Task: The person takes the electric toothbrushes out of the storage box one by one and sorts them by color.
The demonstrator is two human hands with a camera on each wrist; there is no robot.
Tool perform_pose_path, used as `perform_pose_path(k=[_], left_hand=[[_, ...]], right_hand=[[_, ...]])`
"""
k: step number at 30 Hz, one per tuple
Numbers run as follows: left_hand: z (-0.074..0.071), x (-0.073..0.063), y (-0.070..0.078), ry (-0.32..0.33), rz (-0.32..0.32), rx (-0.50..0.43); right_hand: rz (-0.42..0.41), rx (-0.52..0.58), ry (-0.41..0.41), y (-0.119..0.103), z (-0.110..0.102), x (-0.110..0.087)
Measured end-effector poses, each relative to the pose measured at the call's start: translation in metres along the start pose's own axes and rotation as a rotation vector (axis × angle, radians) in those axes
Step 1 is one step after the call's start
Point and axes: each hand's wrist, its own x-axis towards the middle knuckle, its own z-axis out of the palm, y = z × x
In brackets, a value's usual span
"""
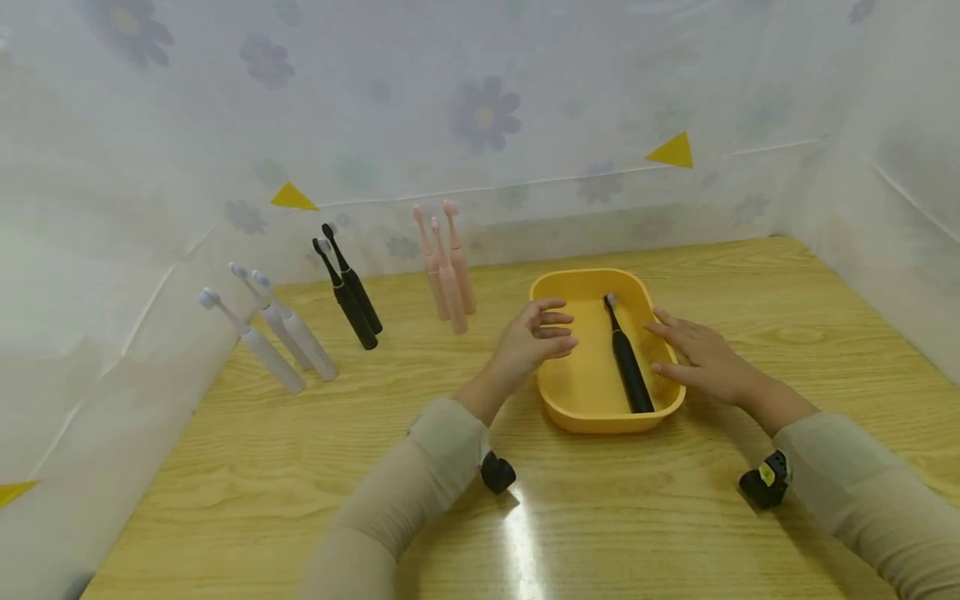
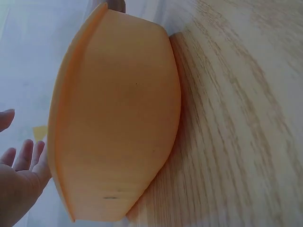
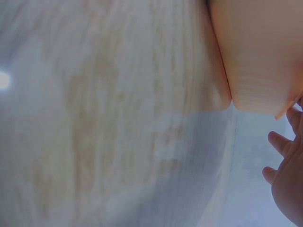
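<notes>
A yellow plastic basin stands on the table with one black electric toothbrush lying in it, bristle end toward the back. My left hand reaches over the basin's left rim, fingers loosely bent and apart, holding nothing. At the right rim is my right hand, its fingers extended over the edge and the thumb spread from them. The left wrist view shows the basin's outer wall with fingers beyond its rim. In the right wrist view, fingers appear beside the basin's corner.
Left of the basin, three pink electric toothbrushes stand upright. Two black ones stand farther left, then three white ones. A flower-patterned sheet hangs behind the wood-grain table, with yellow triangles on it.
</notes>
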Motion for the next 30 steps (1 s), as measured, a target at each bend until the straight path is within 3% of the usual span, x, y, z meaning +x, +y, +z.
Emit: perform_pose_path(k=[7,12,23,30], left_hand=[[0.012,0.008,-0.010,-0.065,0.007,0.073],[0.018,0.014,-0.014,-0.071,-0.007,0.103],[0.028,0.035,-0.020,-0.086,-0.105,0.189],[0.035,0.041,-0.020,-0.153,-0.191,0.253]], right_hand=[[0.009,-0.019,0.001,0.003,0.003,0.001],[0.011,-0.033,0.001,0.004,0.004,0.002],[0.021,-0.026,-0.009,0.003,0.002,0.002],[0.025,-0.032,0.004,0.005,0.003,0.001]])
